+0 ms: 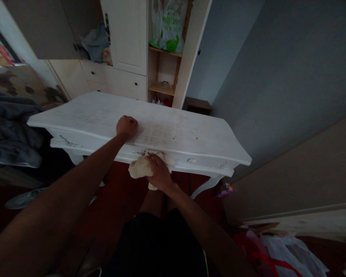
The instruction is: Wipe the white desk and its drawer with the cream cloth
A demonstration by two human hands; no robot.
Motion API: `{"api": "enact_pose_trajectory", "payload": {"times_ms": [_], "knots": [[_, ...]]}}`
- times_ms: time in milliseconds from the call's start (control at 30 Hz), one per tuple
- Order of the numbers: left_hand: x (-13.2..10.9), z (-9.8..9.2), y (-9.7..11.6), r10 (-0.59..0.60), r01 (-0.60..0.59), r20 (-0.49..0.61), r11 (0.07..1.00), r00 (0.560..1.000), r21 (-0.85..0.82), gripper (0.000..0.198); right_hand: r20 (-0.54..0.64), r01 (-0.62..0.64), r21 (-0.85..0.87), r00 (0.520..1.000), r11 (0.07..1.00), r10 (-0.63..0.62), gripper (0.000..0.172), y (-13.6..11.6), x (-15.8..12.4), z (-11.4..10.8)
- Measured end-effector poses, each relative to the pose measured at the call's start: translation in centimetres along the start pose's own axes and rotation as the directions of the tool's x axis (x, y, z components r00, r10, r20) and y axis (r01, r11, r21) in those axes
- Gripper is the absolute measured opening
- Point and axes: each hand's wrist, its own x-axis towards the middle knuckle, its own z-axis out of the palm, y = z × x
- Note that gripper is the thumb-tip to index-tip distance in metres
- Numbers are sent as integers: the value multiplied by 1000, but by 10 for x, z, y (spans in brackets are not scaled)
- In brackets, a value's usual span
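A white table (207,134) with a drawer front and curved legs stands in front of me. My left hand (127,125) rests on its top near the front edge, curled into a fist with nothing visible in it. My right hand (159,173) is closed on a cream cloth (138,167) and presses it against the table's front face, just below the edge. The cloth bunches out to the left of my fingers.
A white wardrobe (123,34) with open shelves and plastic bags (168,27) stands behind the table. Grey bedding (8,130) lies at the left. A grey wall runs along the right. Bags and red straps (276,254) lie on the floor at lower right; a shoe (23,198) lies at lower left.
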Motion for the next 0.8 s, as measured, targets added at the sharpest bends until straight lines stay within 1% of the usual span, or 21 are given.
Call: {"api": "enact_pose_trajectory", "payload": {"times_ms": [133, 267, 367, 467, 600, 700, 800], "knots": [[1, 1, -1, 1, -1, 0, 1000, 1000, 3, 42, 61, -57, 86, 997, 995, 52, 72, 5, -5, 3], [2, 2, -1, -7, 7, 3, 1000, 1000, 6, 43, 55, -60, 143, 997, 988, 52, 75, 13, -12, 5], [1, 2, -1, -8, 8, 1, 1000, 1000, 4, 43, 47, -42, 136, 998, 990, 36, 76, 21, -22, 5], [1, 2, 0, -15, 15, 10, 1000, 1000, -8, 43, 27, -51, 94, 998, 994, 48, 76, 32, -38, 0], [1, 2, 0, -18, 19, 21, 1000, 1000, -14, 45, -3, -86, -14, 996, 996, 86, 75, 52, -65, -15], [1, 2, 0, -20, 20, 23, 1000, 1000, -3, 46, -13, -93, -117, 996, 989, 93, 74, 68, -86, -31], [0, 3, 0, -13, 13, 30, 1000, 999, 20, 46, -62, -127, -177, 991, 976, 118, 75, 84, -104, -51]]}}
